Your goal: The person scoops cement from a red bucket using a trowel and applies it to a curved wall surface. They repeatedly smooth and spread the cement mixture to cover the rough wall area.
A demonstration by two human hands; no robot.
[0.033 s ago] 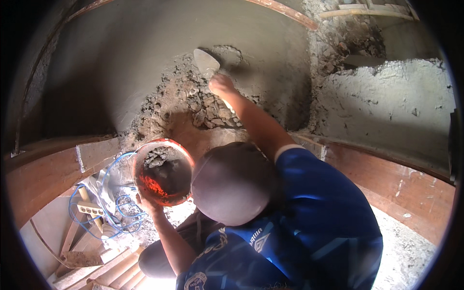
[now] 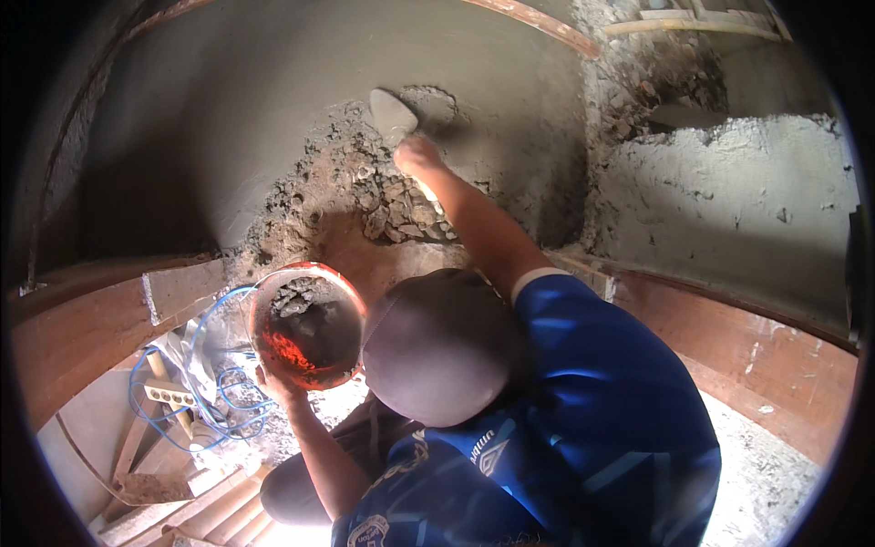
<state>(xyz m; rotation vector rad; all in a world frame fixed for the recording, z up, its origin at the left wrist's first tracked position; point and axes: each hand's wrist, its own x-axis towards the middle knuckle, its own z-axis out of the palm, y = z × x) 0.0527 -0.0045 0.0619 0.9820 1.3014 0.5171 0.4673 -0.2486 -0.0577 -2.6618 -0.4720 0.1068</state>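
Note:
My right hand [image 2: 417, 157] is wrapped round the handle of a pointed trowel [image 2: 393, 116]. Its grey blade lies against the smooth mortar surface [image 2: 301, 64], at the edge of a rough patch. Below the blade, broken stones [image 2: 401, 208] and crumbly mortar show. On the left stands a round bucket [image 2: 355, 360] with an orange-red rim, holding wet grey mortar [image 2: 319, 324]. My left hand [image 2: 278, 383] grips the lower left side of the bucket; its fingers are partly hidden.
Wooden boards [image 2: 82, 365] run along the left and right [image 2: 729, 337]. A coiled blue cable [image 2: 223, 424] and a power strip [image 2: 170, 394] lie beside the bucket. A dark cap [image 2: 442, 346] covers part of the middle. Rough plaster [image 2: 729, 182] is at the right.
The trowel blade has shifted slightly to the right across the mortar. My left hand and the bucket stay nearly in place.

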